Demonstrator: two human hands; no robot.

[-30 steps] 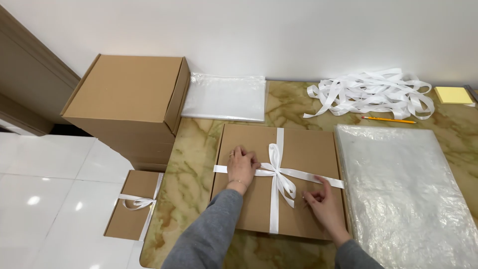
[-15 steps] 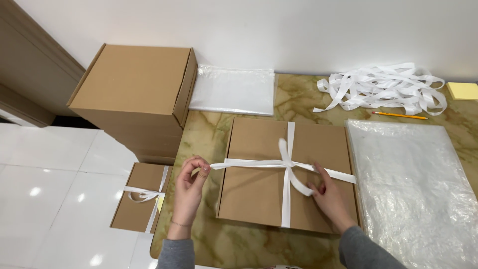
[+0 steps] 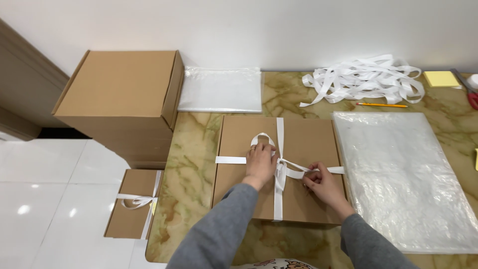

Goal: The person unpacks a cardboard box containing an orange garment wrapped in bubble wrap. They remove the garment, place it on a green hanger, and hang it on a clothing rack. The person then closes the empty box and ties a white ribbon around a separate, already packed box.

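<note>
A flat brown cardboard box (image 3: 303,144) lies on the marble table (image 3: 191,164), wrapped crosswise with a white ribbon (image 3: 280,132). My left hand (image 3: 260,163) rests on the box at the ribbon crossing, fingers pinching a small loop of ribbon. My right hand (image 3: 323,184) is just to the right of the crossing, pinching a ribbon end against the box top. Both arms wear grey sleeves.
A stack of large brown boxes (image 3: 122,94) stands at the left. A ribboned small box (image 3: 132,204) lies on the white floor. Clear plastic bags (image 3: 221,89) (image 3: 403,174), a pile of loose white ribbon (image 3: 363,79), a pencil (image 3: 381,105) and yellow notes (image 3: 442,78) lie on the table.
My left hand, which had pulled the ribbon out past the box's left edge, has come back to the crossing. A loop now stands at the knot. My right hand stayed near the right.
</note>
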